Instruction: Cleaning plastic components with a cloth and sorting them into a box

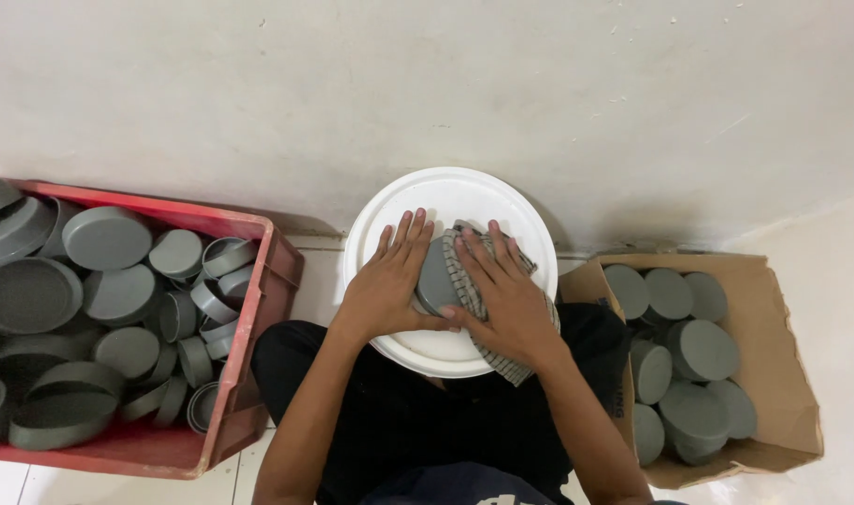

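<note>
Head view, looking straight down: a white bucket lid [450, 201] is taken as the landmark, lying round and flat before a seated person in dark clothes, close to a pale wall [427, 84].

Left of the white bucket lid a red crate [258, 281] is seen, filled with grey plastic caps [106, 238] of several widths; some are turned closed side up, others are tipped on edge or show their hollow side. Right of the white bucket lid an open cardboard box [789, 346] is set, and in it more grey caps [703, 350] are stacked and leaned against one another, mostly closed side up.

On top of the white bucket lid a single grey cap [436, 278] is held. It is partly wrapped in a checked cloth [473, 281], which hangs off the near edge of the lid. The left hand [387, 285] is laid over the cap's left side, fingers stretched forward and together, the thumb under its near rim; this grip is closed on the cap. The right hand [511, 299] is pressed flat on the cloth over the cap's right side, so that cloth and cap are clasped beneath it. The cap lies between the two hands, touched by both.
</note>
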